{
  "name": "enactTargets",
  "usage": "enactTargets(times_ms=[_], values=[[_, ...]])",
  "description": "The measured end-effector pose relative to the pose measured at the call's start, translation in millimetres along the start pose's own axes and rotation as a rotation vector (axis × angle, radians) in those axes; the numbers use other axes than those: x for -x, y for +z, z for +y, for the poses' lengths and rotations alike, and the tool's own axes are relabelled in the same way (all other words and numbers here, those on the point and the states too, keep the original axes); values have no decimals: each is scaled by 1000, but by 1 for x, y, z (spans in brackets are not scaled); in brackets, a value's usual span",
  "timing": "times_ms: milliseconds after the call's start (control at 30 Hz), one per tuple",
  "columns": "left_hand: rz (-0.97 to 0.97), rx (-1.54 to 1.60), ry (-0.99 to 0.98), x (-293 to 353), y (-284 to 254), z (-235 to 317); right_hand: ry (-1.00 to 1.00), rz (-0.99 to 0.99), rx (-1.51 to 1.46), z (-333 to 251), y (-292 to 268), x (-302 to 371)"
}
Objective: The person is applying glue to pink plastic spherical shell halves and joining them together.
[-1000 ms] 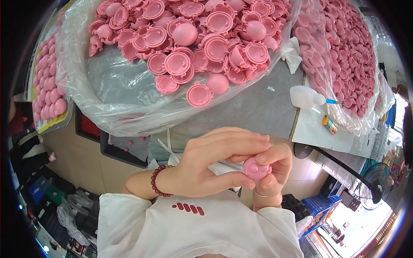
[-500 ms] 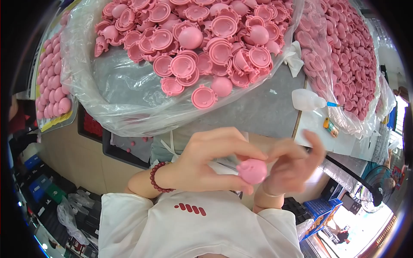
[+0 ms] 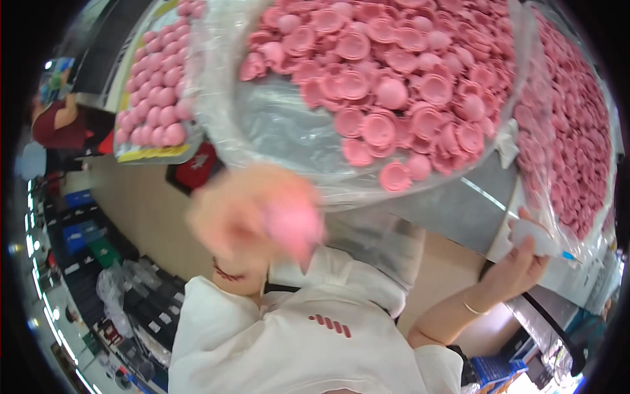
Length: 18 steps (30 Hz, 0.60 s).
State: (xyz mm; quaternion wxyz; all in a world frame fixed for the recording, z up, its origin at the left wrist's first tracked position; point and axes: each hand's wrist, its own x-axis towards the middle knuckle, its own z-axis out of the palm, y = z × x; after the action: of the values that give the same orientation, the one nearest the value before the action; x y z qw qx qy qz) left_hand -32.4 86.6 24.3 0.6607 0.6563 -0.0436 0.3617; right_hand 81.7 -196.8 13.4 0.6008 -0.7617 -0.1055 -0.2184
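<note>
Left hand [image 3: 239,207]: blurred, closed on ball [image 3: 296,224]
Right hand [image 3: 522,264]: curled round bottle [image 3: 541,236]
Ball: likely light, stiff; pinch sides

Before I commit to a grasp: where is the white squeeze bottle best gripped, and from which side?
Probably around the wide, rounded body of the white squeeze bottle, coming from the near side, where the right hand is. The narrow blue nozzle points right, away from the palm, so that end is better left free.
</note>
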Motion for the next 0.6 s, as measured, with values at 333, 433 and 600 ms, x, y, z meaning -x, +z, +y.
enactTargets(times_ms=[333,433,600], values=[[285,-1459,76,-53,-124,-10,81,-19,-162,-12,2,12],[318,-1132,106,-63,-90,-9,81,-9,-152,-14,-1,19],[-124,-1450,199,-74,-53,-24,26,-84,-146,-18,-2,27]])
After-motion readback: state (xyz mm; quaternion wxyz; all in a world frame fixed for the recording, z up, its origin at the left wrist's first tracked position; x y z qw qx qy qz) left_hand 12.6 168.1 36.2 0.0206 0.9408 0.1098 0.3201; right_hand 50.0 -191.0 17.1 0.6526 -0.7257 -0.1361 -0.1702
